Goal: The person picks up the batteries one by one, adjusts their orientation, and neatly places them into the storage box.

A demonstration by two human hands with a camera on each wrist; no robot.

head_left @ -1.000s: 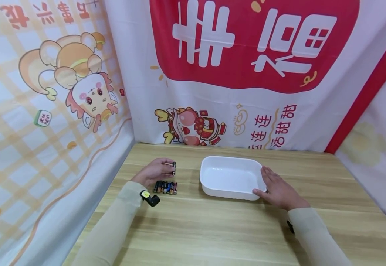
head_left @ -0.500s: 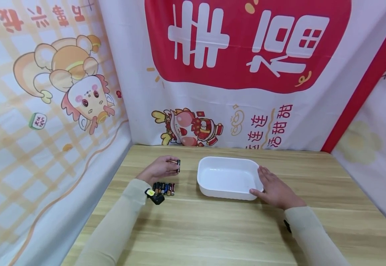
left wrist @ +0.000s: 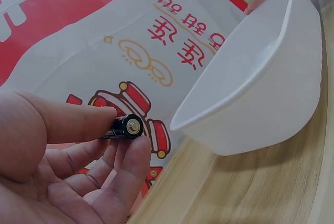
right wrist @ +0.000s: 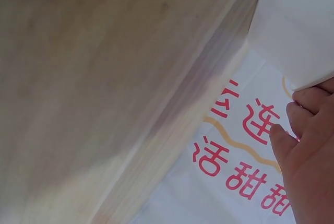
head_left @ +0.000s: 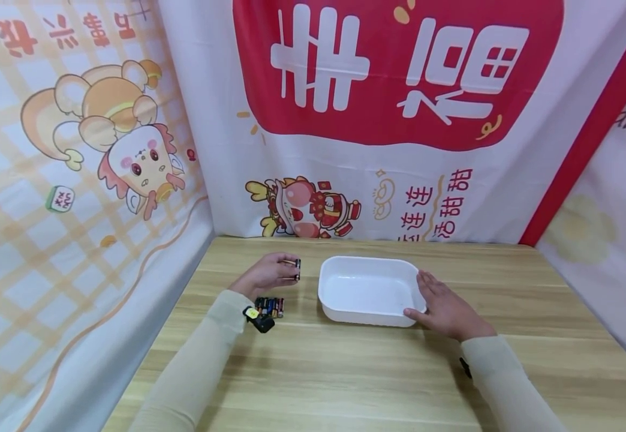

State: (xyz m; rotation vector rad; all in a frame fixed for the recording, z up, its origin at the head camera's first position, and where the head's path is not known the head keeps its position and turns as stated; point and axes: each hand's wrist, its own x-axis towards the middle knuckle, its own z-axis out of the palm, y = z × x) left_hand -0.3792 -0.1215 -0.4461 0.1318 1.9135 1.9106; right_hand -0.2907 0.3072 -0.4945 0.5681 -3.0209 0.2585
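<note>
My left hand (head_left: 270,273) pinches a small black battery (left wrist: 128,127) between thumb and fingers, its metal end showing in the left wrist view. It is held above the table, left of a white rectangular plastic container (head_left: 367,319) with rounded corners. Just below this hand in the head view lies a row of several batteries (head_left: 272,307), partly covered by the wrist. My right hand (head_left: 448,306) rests against the container's right end, thumb near the front corner and fingers along the far side. Those fingers (right wrist: 310,112) touch the white wall in the right wrist view.
The wooden table (head_left: 345,378) runs back to a printed cloth (head_left: 216,150) hanging behind it. Another patterned cloth (head_left: 16,240) hangs along the left side. A small black camera (head_left: 261,321) sits on the left wrist.
My left hand has moved right with the battery, away from over the row and nearer the container. My right hand stays against the container. The head view has shifted slightly.
</note>
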